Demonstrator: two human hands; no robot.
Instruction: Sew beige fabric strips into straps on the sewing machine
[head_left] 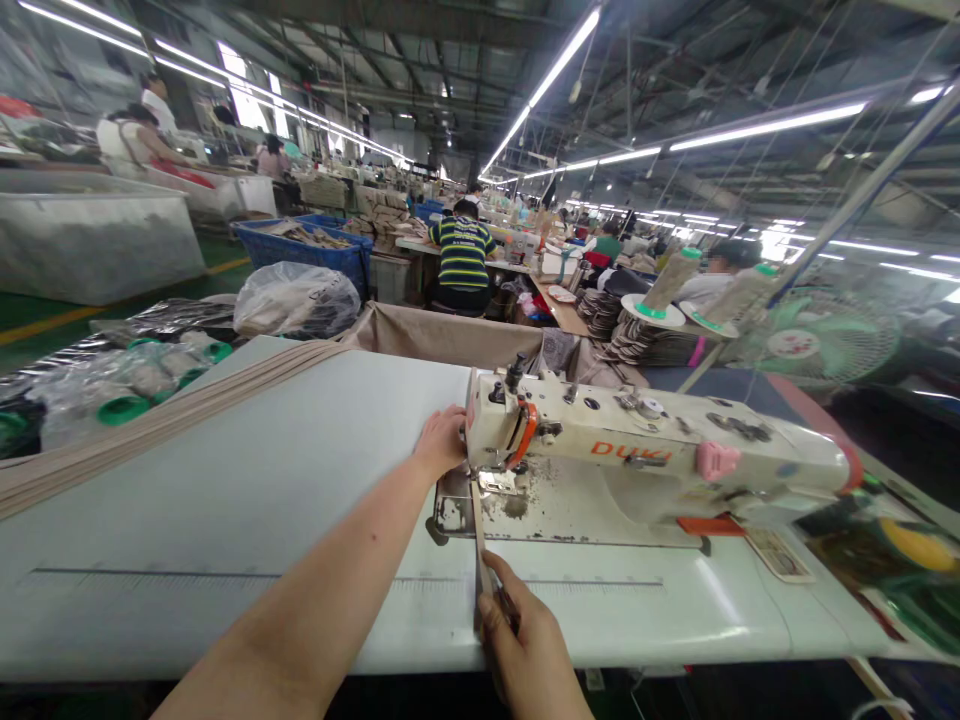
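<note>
A white industrial sewing machine (645, 450) stands on a pale work table (225, 520). A narrow beige strip (477, 530) runs from under the needle area toward me. My right hand (525, 645) is at the table's near edge, fingers pinched on the near end of that strip. My left hand (444, 438) reaches across the table to the back of the machine head, beside the presser foot. Its fingers are hidden behind the machine, so what they touch does not show.
A long bundle of beige strips (150, 420) lies diagonally across the table's left side. Plastic bags with green-ended spools (120, 385) sit at far left. Thread cones (670, 285) and a green fan (817, 340) stand behind the machine. A person in a striped shirt (463, 255) sits ahead.
</note>
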